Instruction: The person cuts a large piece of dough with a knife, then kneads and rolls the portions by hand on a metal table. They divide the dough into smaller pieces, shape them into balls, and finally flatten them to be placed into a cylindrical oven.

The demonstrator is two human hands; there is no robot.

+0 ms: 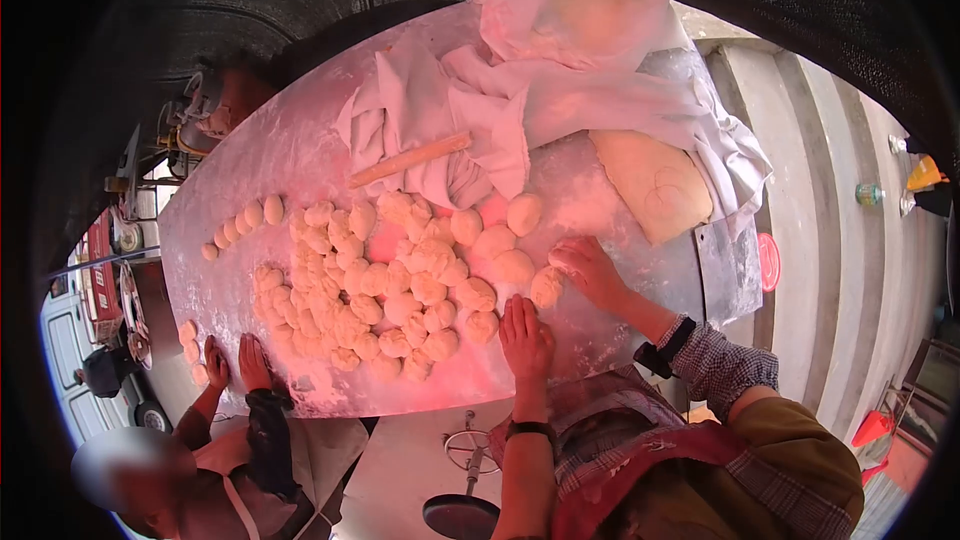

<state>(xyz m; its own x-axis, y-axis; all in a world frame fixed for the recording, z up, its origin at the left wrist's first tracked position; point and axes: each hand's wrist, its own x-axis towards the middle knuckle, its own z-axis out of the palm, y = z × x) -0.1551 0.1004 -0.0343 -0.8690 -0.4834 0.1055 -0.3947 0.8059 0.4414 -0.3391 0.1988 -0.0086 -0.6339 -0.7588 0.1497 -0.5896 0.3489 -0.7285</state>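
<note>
Fingers of the left hand [525,335] lie flat and close together, palm down on the flour-dusted metal worktable [290,155], holding nothing, just beside a small pale dough ball [481,325]. The right hand [590,268] curls loosely, its fingertips touching another round pale dough ball [546,286] that sits on the table between the two hands.

Both hands work near the table's near edge; bare floured surface lies open just right of the right hand, before the large tan dough slab [655,185] near the right edge. To the left, a dense heap of small pale dough balls [370,285] fills the middle. Behind it lie a wooden rolling pin [410,159] and crumpled white cloths [520,100].

A co-worker's two hands [235,362] rest on the near-left edge, by a few stray balls.

The touched ball looks smooth, rounded, lightly floured. No writing can be read anywhere.
</note>
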